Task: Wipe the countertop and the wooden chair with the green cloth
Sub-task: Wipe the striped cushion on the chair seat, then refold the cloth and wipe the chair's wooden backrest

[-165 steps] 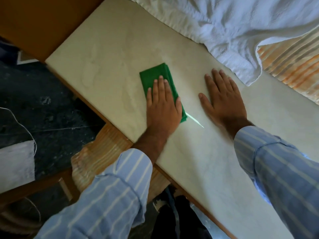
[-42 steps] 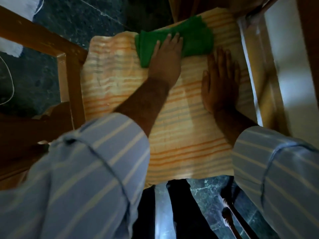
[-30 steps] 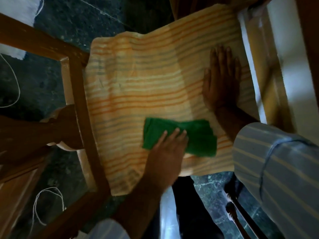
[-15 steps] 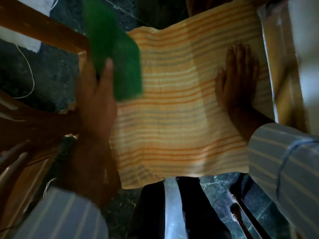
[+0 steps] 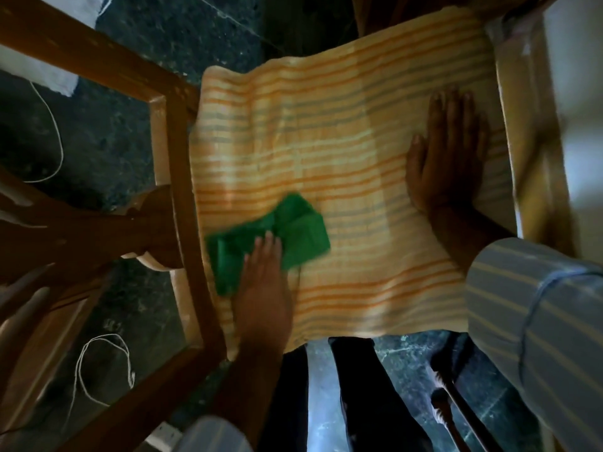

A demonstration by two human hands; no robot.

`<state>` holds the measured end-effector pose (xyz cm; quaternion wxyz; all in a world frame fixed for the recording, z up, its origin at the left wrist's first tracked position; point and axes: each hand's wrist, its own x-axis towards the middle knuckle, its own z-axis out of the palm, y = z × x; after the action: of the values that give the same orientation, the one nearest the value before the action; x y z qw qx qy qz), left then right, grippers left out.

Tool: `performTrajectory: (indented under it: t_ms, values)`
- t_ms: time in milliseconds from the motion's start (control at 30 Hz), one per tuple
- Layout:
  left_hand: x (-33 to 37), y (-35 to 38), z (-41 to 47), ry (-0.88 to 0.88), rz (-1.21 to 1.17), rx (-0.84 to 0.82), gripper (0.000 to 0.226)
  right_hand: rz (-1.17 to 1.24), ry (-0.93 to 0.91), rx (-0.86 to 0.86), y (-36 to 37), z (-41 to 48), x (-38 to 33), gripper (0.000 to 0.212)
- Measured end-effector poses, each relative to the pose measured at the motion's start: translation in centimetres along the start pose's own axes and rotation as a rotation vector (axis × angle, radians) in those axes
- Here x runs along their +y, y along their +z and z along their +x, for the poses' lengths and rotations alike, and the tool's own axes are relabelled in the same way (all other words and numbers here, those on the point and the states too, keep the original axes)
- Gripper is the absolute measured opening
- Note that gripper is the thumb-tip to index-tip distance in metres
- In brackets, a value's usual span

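Note:
The wooden chair [image 5: 182, 177] stands below me, its seat covered by an orange-striped towel [image 5: 342, 151]. The green cloth [image 5: 293, 226] lies crumpled on the seat's near left part. My left hand [image 5: 264, 288] presses flat on the cloth's near edge, fingers pointing away from me. My right hand [image 5: 448, 154] rests flat and spread on the right side of the seat, holding nothing. The pale countertop [image 5: 580, 109] shows only as a strip along the right edge.
Dark stone floor [image 5: 107, 132] surrounds the chair, with a white cord [image 5: 81, 363] looped on it at the lower left. Wooden chair rails [image 5: 81, 57] cross the left side. My dark trouser legs [image 5: 375, 396] stand just below the seat's front edge.
My left hand has brought the green cloth from the seat's far left corner down to its near left part. The right hand has stayed flat on the seat.

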<state>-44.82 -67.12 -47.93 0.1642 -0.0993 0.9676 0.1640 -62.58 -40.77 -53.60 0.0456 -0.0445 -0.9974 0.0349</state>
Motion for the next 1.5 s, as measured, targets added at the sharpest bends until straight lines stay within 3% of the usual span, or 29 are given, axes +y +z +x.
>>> performTrajectory:
  t_ms: [167,300,367,433,533,600,667,767,833,900,967,1067,1167,1267,1400,1500]
  values:
    - [1.8,0.3,-8.8,0.111,-0.136,-0.182,0.055,0.024,-0.002,-0.020,-0.3,-0.1,-0.2,0.064]
    - [2.8,-3.0,-7.6,-0.062,-0.265,-0.303,0.039,0.047,-0.003,-0.054,-1.3,0.0,-0.5,0.064]
    - [3.1,-5.7,-4.6,-0.090,-0.231,-0.215,0.034,0.075,0.009,-0.100,-2.1,0.2,-0.5,0.065]
    - [3.7,-8.9,-0.6,-0.061,-0.248,0.002,0.028,0.148,0.058,-0.155,-2.8,0.6,-1.0,0.065]
    - [5.1,-12.3,4.9,0.106,-0.267,0.273,0.033,0.414,0.214,-0.207,-3.9,0.9,-2.2,0.059]
    - [5.9,-12.0,8.0,0.228,-0.188,0.341,0.044,0.643,0.346,-0.163,-4.7,0.8,-2.7,0.047]
    - [6.7,-9.9,9.7,0.305,-0.066,0.243,0.053,0.841,0.509,-0.169,-5.5,0.5,-3.4,0.035]
    - [6.9,-4.9,9.4,0.300,0.128,-0.131,0.063,1.095,0.709,-0.335,-5.4,-0.6,-4.9,0.020]
    - [6.0,-2.1,8.4,0.331,0.208,-0.278,0.076,1.054,0.698,-0.445,-4.9,-1.4,-5.0,0.040]
    - [4.9,-1.4,7.9,0.359,0.111,-0.238,0.078,1.001,0.666,-0.498,-4.6,-2.0,-5.0,0.065]
    - [4.0,-1.9,8.1,0.291,-0.063,-0.055,0.068,0.975,0.656,-0.508,-4.8,-2.3,-5.1,0.069]
    - [2.6,-3.1,8.6,-0.041,-0.125,0.176,0.067,0.965,0.582,-0.590,-5.7,-2.8,-5.8,0.070]
    - [1.7,-3.7,9.3,-0.267,-0.262,0.116,0.081,0.787,0.414,-0.748,-6.2,-2.8,-6.4,0.066]
    - [1.5,-4.4,10.9,-0.361,-0.471,0.075,0.057,0.619,0.341,-0.755,-6.6,-2.5,-6.9,0.063]
    - [1.7,-5.3,11.9,-0.416,-0.756,-0.056,0.032,0.762,0.440,-0.682,-7.2,-2.9,-7.2,0.056]
    - [2.4,-7.0,11.2,-0.354,-0.855,-0.004,0.026,1.050,0.613,-0.652,-8.4,-3.5,-6.9,0.048]
